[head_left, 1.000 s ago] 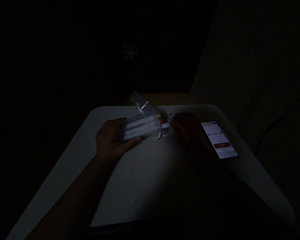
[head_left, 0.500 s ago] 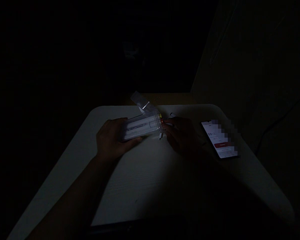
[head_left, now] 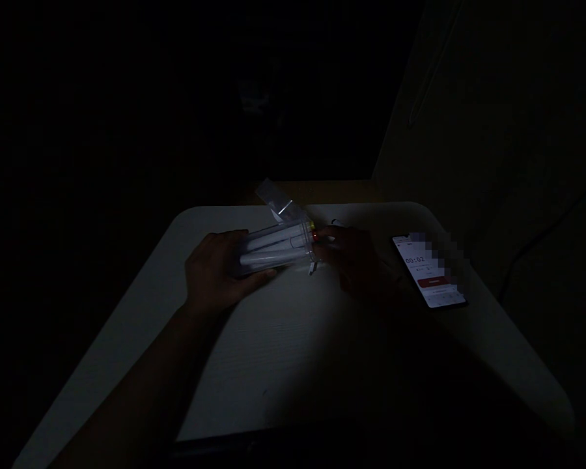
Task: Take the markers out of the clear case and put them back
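Transparent case [head_left: 273,253] is held lying at a slight slant over the far middle of the worktop [head_left: 254,345], its mouth turned to the right. Several white pens can be seen inside, and a yellow end [head_left: 311,225] and a red end [head_left: 315,236] show at the mouth. The flap [head_left: 273,194] is left open, tilted up and away on the far side, so the case is not closed; a pale-bodied pen [head_left: 337,223] lies outside, just beyond the right hand [head_left: 359,254]. Whether any others are out is hidden by the dark. The case looks clear, boxy and glossy, with bright glints along its edges, and a small white piece [head_left: 312,268] is seen below its mouth. Its left end is gripped by the left hand [head_left: 212,270], fingers on the far side, thumb along the near side. The right hand is bent with its fingertips at the mouth; its opening and any hold cannot be told. A lit phone [head_left: 428,280] is set to the right.
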A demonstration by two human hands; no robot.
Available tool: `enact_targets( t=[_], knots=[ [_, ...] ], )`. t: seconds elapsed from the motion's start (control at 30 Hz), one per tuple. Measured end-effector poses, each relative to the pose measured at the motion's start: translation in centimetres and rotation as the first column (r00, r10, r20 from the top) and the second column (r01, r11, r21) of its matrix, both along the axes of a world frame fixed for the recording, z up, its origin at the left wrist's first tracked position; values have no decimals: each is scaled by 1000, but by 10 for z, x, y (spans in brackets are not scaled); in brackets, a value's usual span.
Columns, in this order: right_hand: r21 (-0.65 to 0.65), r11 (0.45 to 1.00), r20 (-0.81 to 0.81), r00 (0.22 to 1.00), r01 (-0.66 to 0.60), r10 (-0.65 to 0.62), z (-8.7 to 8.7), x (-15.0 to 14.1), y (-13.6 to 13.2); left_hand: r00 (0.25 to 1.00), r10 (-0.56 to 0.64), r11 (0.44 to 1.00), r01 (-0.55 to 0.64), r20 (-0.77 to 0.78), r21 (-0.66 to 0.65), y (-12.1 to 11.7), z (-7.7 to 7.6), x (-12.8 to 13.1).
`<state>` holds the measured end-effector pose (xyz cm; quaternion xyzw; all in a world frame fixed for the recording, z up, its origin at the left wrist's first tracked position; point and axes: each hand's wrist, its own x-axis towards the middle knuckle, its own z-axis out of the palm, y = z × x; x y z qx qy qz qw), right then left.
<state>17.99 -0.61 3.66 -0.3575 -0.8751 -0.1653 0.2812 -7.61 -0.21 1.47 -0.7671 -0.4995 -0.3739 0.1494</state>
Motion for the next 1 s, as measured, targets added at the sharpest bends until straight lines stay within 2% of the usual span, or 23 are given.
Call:
enact_targets(
  t=[0.1,0.2,0.27,0.43,0.7,0.9,1.0],
  knots=[
    [-20,995,58,994,94,-92,5,7,0,999,31,999,-30,40,-18,0,-1,0],
    [-85,989,93,989,123,-115,11,12,-1,997,71,997,-70,41,-39,1,-2,-1],
    [-96,991,60,995,91,-85,12,12,-2,997,78,996,-77,21,-51,0,-1,-2],
    [10,1000,-110,994,-2,3,3,3,-3,997,72,996,-73,-11,-43,-1,1,0],
    [-84,996,-71,997,-37,31,-3,-5,-5,999,46,998,-46,-4,-31,0,0,1],
    [-144,988,17,999,51,-49,1,-5,-3,999,39,999,-39,-12,13,0,1,2],
    [-145,981,49,992,126,-120,4,-2,-3,997,74,997,-74,-2,-12,0,1,2]
  ],
)
